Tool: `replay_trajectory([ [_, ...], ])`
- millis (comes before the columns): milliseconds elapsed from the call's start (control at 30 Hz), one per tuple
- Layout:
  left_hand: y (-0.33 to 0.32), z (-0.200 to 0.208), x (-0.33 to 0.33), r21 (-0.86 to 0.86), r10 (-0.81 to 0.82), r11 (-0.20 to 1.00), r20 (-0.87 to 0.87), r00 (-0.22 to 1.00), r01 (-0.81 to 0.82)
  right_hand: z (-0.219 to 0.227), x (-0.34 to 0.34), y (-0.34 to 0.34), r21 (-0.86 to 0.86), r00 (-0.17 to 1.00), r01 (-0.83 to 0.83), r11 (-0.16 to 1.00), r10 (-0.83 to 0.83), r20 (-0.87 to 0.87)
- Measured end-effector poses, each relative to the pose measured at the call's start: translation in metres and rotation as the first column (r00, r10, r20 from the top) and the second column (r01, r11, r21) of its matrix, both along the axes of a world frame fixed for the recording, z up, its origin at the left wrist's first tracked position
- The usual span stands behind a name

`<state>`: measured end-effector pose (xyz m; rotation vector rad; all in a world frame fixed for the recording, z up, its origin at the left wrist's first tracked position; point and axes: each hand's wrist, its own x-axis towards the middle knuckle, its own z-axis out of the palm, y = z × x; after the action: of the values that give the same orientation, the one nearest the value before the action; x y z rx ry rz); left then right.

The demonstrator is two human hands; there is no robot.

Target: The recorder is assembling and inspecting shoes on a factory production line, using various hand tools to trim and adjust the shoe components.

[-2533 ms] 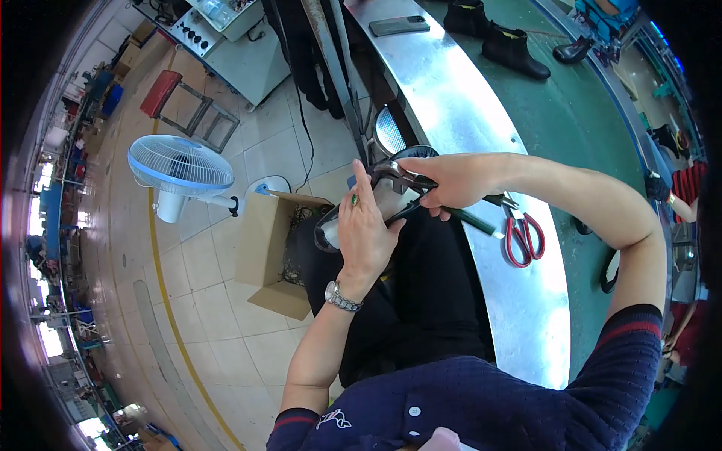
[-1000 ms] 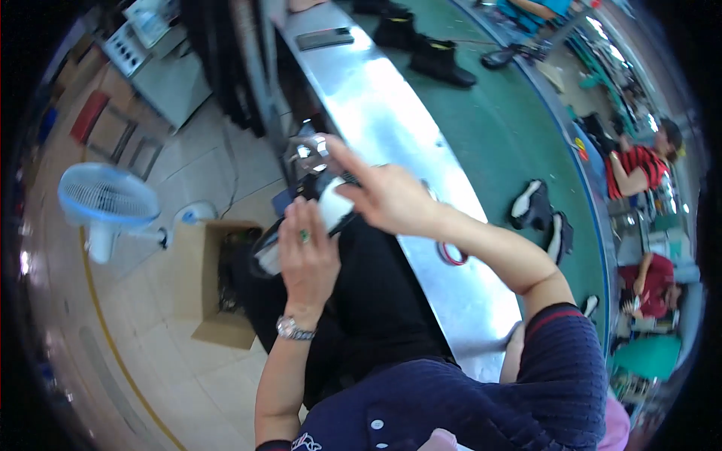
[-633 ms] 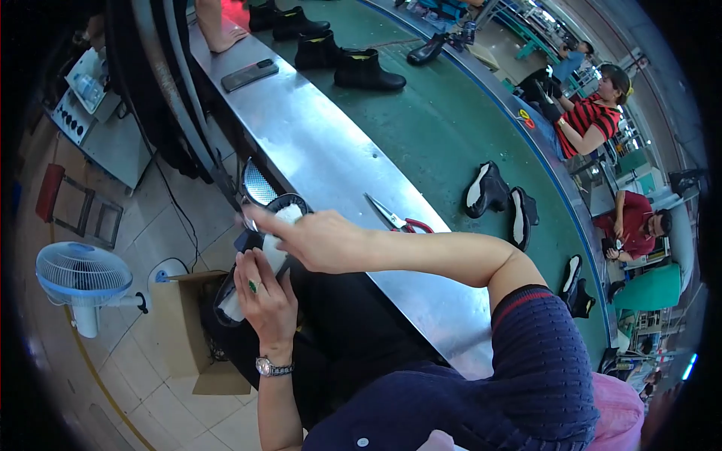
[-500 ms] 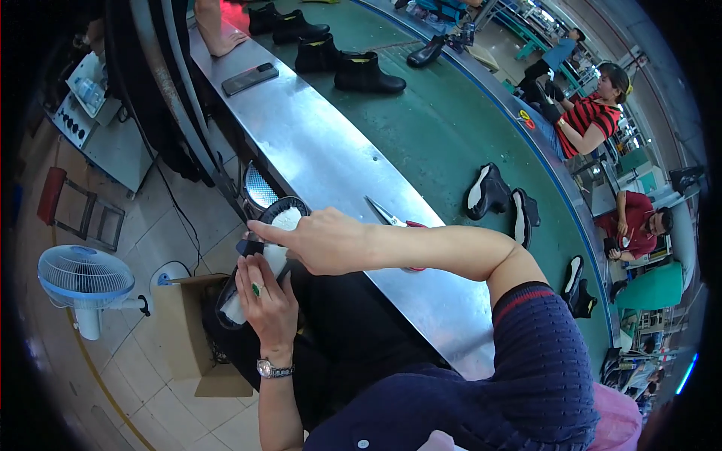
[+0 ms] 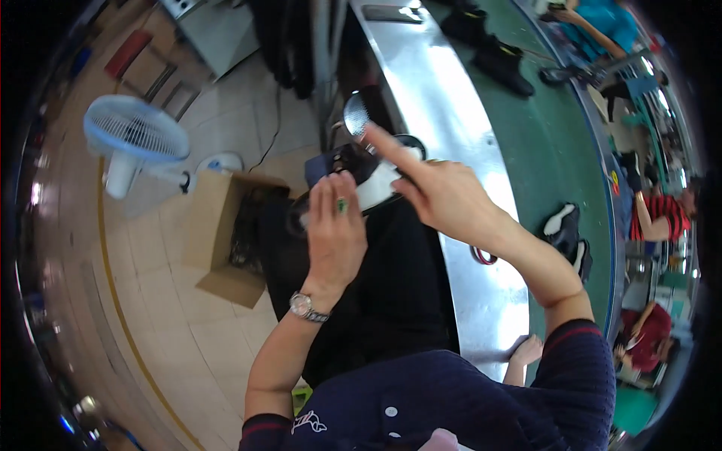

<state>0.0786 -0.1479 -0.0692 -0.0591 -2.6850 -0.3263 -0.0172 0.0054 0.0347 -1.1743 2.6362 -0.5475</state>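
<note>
A black shoe with a white sole lies sole up over my lap. The fingers of my left hand press together on its near end, with a green ring and a wristwatch showing. A small dark blue piece sits beside those fingertips; whether it belongs to the shoe I cannot tell. Over the shoe's far end is my right hand, its index finger stretched out and the other fingers curled under. Its thumb is by the white sole, near something dark. What those curled fingers hold is hidden and blurred.
A metal table edge runs along my right, with red-handled scissors partly behind my arm. Another person's hand rests there. Black shoes stand on the green belt. Left are a cardboard box and a fan.
The whole view has swung, so my hands and the shoe appear further right. My right hand has drawn back from the left fingers, toward the shoe's far end.
</note>
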Motion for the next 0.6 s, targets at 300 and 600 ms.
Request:
replay_trajectory([
  [300, -0.003, -0.014, 0.009, -0.177, -0.026, 0.984, -0.046, 0.999, 0.017, -0.010, 0.014, -0.018, 0.197, 0.996, -0.080, 0.977, 0.085, -0.019],
  [600, -0.004, -0.017, 0.009, -0.054, -0.062, 0.997, -0.133, 0.989, 0.055, -0.017, 0.023, -0.024, 0.057, 0.996, -0.069, 0.996, 0.072, -0.050],
])
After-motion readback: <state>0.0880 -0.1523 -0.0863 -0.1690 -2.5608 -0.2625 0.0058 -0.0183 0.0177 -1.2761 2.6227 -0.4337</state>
